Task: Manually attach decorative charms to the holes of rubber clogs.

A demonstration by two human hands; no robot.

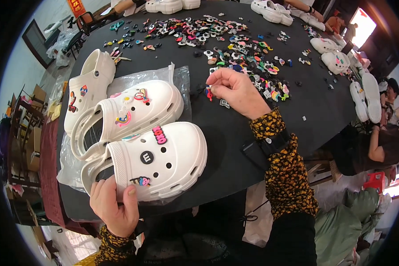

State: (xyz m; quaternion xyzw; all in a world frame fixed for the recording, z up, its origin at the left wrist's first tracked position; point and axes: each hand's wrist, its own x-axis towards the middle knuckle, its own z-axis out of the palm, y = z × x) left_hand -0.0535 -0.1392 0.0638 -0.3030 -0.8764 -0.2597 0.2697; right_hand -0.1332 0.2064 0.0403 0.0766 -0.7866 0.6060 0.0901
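Nearest white clog (164, 159): lies toe to the right on the dark tabletop (235, 146), at its near edge, w/ several charms in its upper. Left hand (115, 201) grips the clog's heel end, thumb on top, fingers wrapped under; wrist bent up from the lower edge. Right hand (237, 91) is raised over the tabletop, forearm in a yellow-patterned sleeve (283, 173) angled in from lower right; fingertips pinched shut on a small red charm (209, 93). Hands well apart. Second clog (133, 111) just behind the first, on a clear plastic bag (173, 75); third clog (86, 84) to its left. Loose charm pile (235, 48) spreads beyond the right hand. More white clogs (363, 93) at the right rim.
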